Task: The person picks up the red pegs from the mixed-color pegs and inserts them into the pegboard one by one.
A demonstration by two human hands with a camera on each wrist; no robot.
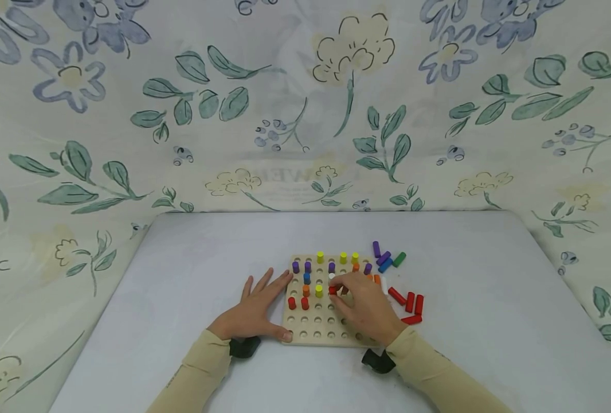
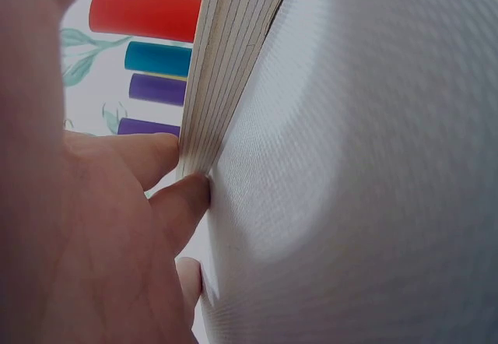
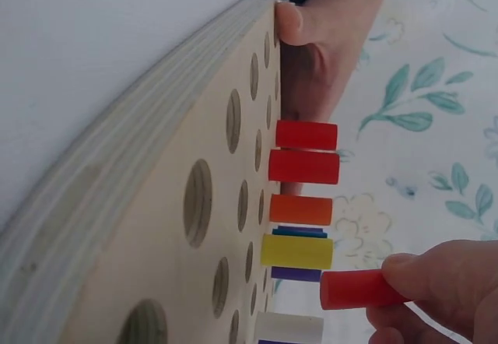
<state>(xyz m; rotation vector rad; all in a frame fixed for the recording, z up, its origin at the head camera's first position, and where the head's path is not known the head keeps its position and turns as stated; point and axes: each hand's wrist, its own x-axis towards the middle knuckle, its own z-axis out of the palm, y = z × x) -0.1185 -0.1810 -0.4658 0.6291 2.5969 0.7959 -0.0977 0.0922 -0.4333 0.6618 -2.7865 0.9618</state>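
Note:
My right hand pinches a red peg between thumb and fingers above the wooden pegboard. In the right wrist view the peg's free end points at the board, apart from its face. Spread along the board's left side, my left hand has its thumb on the near corner and fingertips touching the edge. Two red pegs stand in a row near it. Orange, yellow, blue, purple and white pegs stand in holes farther back. My right hand hides part of the board's right side.
Several loose red pegs lie on the white table right of the board. Loose purple, blue and green pegs lie beyond its far right corner. A flowered cloth hangs behind the table.

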